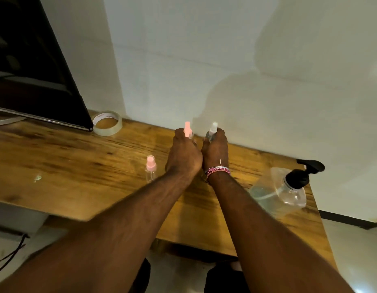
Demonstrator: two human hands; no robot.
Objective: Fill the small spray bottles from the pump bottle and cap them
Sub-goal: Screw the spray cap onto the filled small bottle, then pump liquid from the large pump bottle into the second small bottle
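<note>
A: Both hands are up at the far edge of the table [56,153], side by side, almost touching. Left hand [184,154] is curled round a small bottle with a pink spray top [187,129]; right hand [215,152] is wrapped round a small bottle with a clear spray top [213,129]. Fingers closed on both, only the tops poke out.

B: Liquid in them?

A: Clear-topped one looks to have some under the collar. Pink one, can't tell, the fist hides the body.

B: Which step?

A: Both look capped, so my guess is setting finished ones down by the wall, or picking them up. Can't say which.

B: What's left?

A: Third small bottle, pink cap [150,169], stands just left of the left wrist, apart from it. Body looks see-through, maybe empty. Pump bottle [282,190] is to the right, near the right forearm, black pump head, partly full.

B: Next move?

A: Likely free a hand, uncap the third, bring it under the pump spout. Narrow neck, needs careful aim.

B: Anything else?

A: Tape roll [107,123] back left by a dark screen [31,70]; woven band [217,171] on the right wrist.
</note>
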